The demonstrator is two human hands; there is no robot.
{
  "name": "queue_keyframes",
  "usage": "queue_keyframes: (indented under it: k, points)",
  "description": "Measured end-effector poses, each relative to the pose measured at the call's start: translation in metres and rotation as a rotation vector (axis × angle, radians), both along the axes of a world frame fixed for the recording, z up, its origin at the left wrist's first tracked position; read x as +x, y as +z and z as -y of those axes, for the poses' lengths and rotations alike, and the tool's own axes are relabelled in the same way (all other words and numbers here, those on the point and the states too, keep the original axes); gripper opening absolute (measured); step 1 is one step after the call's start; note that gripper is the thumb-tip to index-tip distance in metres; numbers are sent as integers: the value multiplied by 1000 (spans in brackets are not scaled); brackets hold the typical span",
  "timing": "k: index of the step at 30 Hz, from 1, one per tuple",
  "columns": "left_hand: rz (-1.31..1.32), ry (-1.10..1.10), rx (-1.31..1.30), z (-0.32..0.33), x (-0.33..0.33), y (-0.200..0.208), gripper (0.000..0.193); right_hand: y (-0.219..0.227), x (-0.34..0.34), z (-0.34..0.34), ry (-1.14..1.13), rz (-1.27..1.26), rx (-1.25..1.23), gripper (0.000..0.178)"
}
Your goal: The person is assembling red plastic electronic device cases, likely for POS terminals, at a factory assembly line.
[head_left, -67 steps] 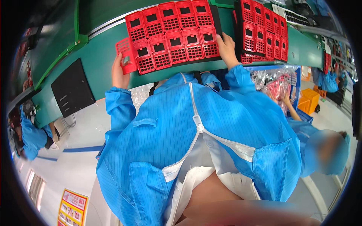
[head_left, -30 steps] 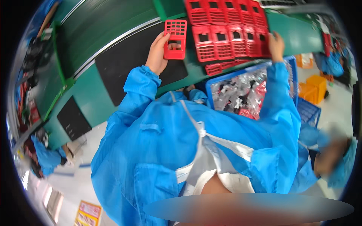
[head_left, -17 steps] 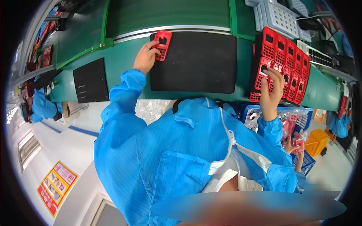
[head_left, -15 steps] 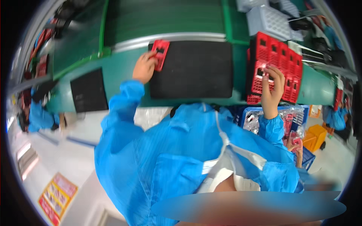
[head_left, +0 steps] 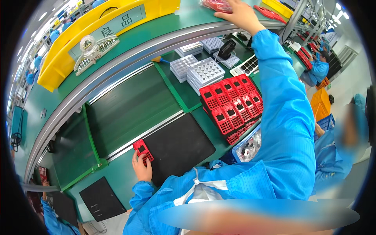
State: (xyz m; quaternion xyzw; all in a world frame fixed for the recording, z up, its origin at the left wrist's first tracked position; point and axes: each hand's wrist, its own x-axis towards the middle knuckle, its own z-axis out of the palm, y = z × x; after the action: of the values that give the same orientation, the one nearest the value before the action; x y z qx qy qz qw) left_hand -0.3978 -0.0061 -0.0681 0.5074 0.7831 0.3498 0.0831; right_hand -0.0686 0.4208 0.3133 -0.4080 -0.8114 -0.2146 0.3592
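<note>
My left hand [head_left: 142,169] has its fingers closed on the lower end of a red phone housing [head_left: 141,147], which has a window opening and small key holes. The housing lies at the left corner of a black mat [head_left: 182,139]. Raised to the upper shelf, my right hand [head_left: 243,17] has its fingers apart beside a clear plastic bag with red parts [head_left: 216,5]. Whether the fingertips touch the bag I cannot tell. Below that arm, rows of similar red housings [head_left: 231,102] rest in a black tray at the right of the mat.
A metal rail [head_left: 156,40] edges the shelf, which carries a yellow bin [head_left: 58,72]. A green conveyor belt [head_left: 133,109] runs behind the mat. White trays [head_left: 205,72] of round parts and a black fan [head_left: 226,49] stand farther back. A co-worker's blue sleeve [head_left: 331,156] is at right.
My right hand has left the red housings in the tray and risen to the shelf. The view has swung upward and turned. My left hand stays on its housing.
</note>
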Motion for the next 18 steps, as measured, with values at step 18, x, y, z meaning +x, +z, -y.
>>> queue_keyframes:
  k: [18]
  points:
    - [1202, -781, 512, -190, 165, 181, 61, -165, 12, 244, 644, -1463, -1073, 25]
